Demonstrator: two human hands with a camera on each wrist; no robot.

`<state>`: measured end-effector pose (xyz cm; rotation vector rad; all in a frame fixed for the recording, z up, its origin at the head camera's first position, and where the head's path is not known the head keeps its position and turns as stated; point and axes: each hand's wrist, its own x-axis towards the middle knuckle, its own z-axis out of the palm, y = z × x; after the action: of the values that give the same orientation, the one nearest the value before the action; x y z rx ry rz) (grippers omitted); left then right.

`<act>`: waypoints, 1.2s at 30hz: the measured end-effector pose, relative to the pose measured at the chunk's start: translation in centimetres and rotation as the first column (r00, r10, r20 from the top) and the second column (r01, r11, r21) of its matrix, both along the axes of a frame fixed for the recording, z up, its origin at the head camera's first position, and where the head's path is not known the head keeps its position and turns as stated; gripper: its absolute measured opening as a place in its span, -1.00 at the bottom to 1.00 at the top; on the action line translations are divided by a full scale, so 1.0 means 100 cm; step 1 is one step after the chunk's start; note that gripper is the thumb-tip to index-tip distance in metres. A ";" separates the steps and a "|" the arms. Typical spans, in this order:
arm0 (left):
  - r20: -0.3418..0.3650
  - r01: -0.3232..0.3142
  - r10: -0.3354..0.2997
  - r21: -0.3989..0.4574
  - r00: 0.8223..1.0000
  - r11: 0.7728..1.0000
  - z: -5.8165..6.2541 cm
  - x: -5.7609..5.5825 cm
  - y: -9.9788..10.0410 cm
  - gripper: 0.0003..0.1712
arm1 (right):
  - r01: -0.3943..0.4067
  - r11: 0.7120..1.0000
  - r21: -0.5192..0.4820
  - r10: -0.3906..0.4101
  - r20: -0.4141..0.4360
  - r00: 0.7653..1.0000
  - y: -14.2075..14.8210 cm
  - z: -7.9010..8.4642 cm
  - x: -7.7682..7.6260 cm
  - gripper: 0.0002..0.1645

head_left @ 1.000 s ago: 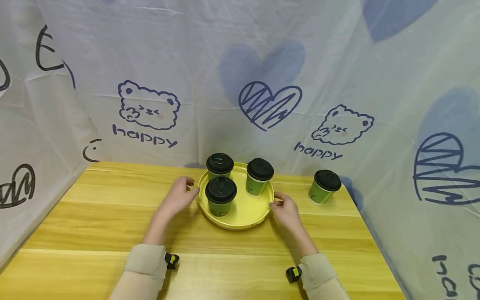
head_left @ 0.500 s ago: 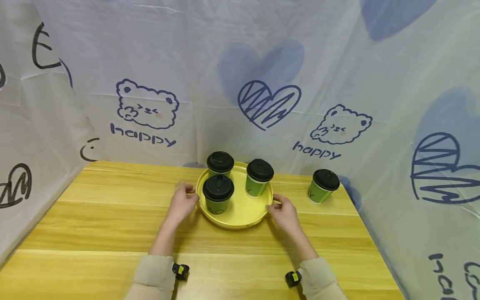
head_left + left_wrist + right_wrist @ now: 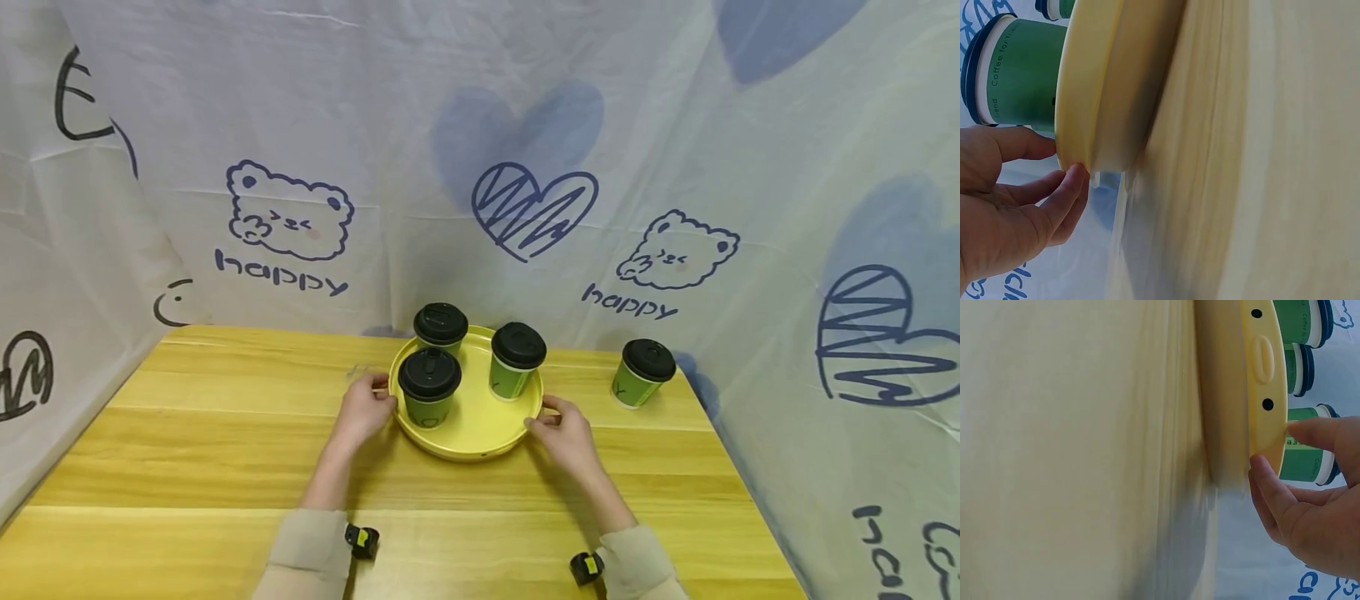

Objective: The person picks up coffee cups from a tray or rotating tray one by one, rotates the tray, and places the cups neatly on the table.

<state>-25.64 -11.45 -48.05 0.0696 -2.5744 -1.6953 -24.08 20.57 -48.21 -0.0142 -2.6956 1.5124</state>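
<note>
A round yellow tray (image 3: 480,427) with a raised rim is near the table's back edge. Three green paper coffee cups with black lids stand upright on it: one at back left (image 3: 441,323), one at front left (image 3: 429,383), one at right (image 3: 517,358). My left hand (image 3: 366,410) pinches the tray's left rim, thumb on top and fingertips against the outer side. At the right rim, my right hand (image 3: 566,435) pinches likewise. The right wrist view shows two black dots and a raised oval on the tray's side wall (image 3: 1263,428).
Another green lidded cup (image 3: 641,379) stands on the wooden table (image 3: 465,533) to the right of the tray. A white cloth (image 3: 420,208) printed with hearts and bears hangs right behind the table and along both sides.
The tray has turned slightly clockwise with its cups; the front cup has shifted left and the right one nearer. My left hand has closed in on the rim, and my right hand has come slightly nearer.
</note>
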 end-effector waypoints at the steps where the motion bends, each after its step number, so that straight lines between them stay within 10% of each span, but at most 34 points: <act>1: 0.003 0.001 -0.001 -0.002 1.000 1.000 0.000 -0.001 -0.001 -0.47 | 0.006 1.000 -0.001 -0.006 0.000 1.000 0.000 0.000 0.001 -0.36; 36: 0.034 0.046 -0.042 -0.128 0.999 0.991 0.004 -0.024 -0.016 -0.51 | -0.002 0.998 0.055 0.003 -0.011 1.000 0.006 0.000 -0.037 -0.47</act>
<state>-28.08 -13.02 -47.61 0.0343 -2.7209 -1.5486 -27.73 21.21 -48.23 -0.0002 -2.7285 1.4340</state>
